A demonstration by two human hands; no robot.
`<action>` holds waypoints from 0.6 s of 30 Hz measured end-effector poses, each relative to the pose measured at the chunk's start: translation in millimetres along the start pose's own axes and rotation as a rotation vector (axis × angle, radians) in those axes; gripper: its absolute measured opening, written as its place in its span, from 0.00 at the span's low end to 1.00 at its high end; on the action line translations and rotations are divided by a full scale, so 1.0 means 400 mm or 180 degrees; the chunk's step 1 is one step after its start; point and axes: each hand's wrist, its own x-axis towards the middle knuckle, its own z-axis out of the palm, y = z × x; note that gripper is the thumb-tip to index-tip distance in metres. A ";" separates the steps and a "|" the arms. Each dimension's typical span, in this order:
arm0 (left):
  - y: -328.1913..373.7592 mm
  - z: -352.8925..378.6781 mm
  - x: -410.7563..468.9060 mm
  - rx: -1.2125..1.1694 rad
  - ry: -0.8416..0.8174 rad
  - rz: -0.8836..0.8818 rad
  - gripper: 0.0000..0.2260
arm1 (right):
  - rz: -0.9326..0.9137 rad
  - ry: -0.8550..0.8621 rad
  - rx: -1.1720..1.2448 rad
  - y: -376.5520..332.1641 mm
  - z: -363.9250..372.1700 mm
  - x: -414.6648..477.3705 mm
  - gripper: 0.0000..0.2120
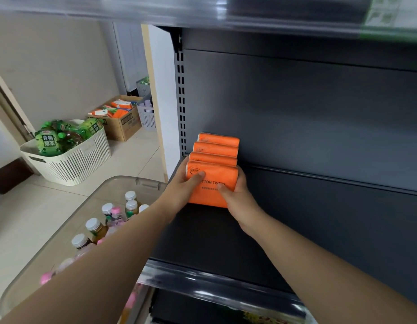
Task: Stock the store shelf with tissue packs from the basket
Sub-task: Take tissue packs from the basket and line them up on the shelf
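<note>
Item: orange plastic-wrapped tissue pack (212, 183), upright at the left end of the dark grey metal shelf (214, 242), long axis running left to right along the shelf front. Grip: left hand (183, 189) and right hand (236, 196) clasp opposite ends, thumbs flat on the printed face, other fingers curled round the ends, equally near. Directly behind, touching: row of three matching orange packs (215, 149), judged the only limit on pushing back. Below left: clear plastic bin of capped bottles (123, 183). Farther off: white slatted basket of green bottles (81, 160), cardboard box of orange packs (123, 127).
</note>
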 end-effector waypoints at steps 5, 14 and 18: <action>-0.004 0.000 0.000 -0.0038 0.0013 -0.0230 0.11 | 0.0088 0.0026 -0.0112 -0.001 0.006 -0.005 0.27; -0.005 -0.009 0.003 0.0117 -0.0062 -0.0452 0.15 | 0.0123 0.0037 -0.0265 -0.001 0.008 -0.010 0.30; -0.004 -0.014 0.001 0.0197 -0.0062 -0.0462 0.13 | 0.0111 0.0048 -0.0320 -0.007 0.001 -0.012 0.29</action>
